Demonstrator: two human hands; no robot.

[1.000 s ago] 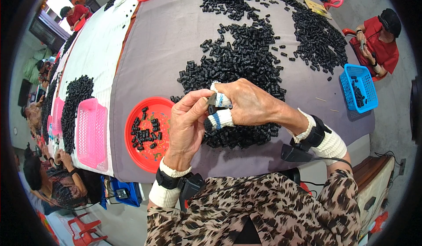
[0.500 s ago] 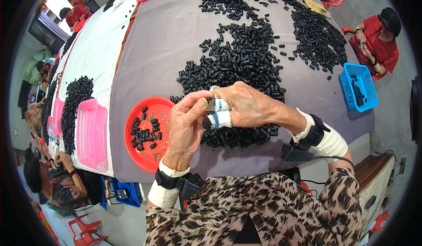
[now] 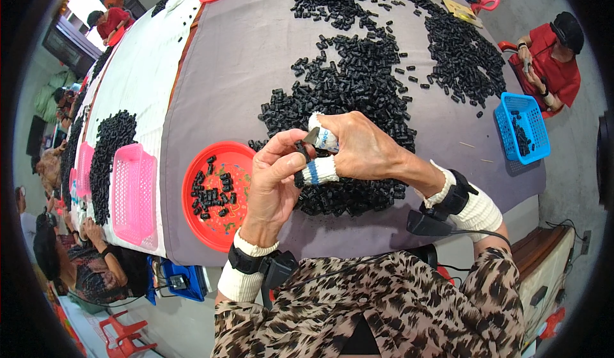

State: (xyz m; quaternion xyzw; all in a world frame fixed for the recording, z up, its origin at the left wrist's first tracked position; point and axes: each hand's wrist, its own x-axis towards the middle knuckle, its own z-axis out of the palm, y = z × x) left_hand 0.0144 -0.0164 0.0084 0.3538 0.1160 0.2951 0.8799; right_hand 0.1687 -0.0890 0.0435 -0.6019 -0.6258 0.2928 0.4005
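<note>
Over the near edge of a pile of small black cylindrical parts (image 3: 345, 93), my two hands meet. Between thumb and index finger, my left hand (image 3: 268, 182) pinches one small black part (image 3: 300, 149). My right hand (image 3: 368, 148), its fingertips wrapped in white cloth with blue marks, grips a small dark blade (image 3: 311, 135) against that part. The blade's handle, if any, is hidden in the fingers. To the left of my left hand is a red round tray (image 3: 190, 208) with several black parts and small coloured scraps in it.
A blue basket (image 3: 537, 153) with some black parts stands at the right table edge, by a person in red (image 3: 550, 64). Pink baskets (image 3: 133, 195) and another pile (image 3: 112, 147) lie on the left table. A further pile (image 3: 464, 57) is at the far right.
My right hand has lifted slightly and tilted, so the dark blade now shows between its wrapped fingers and the black part. My left hand stays nearly in place.
</note>
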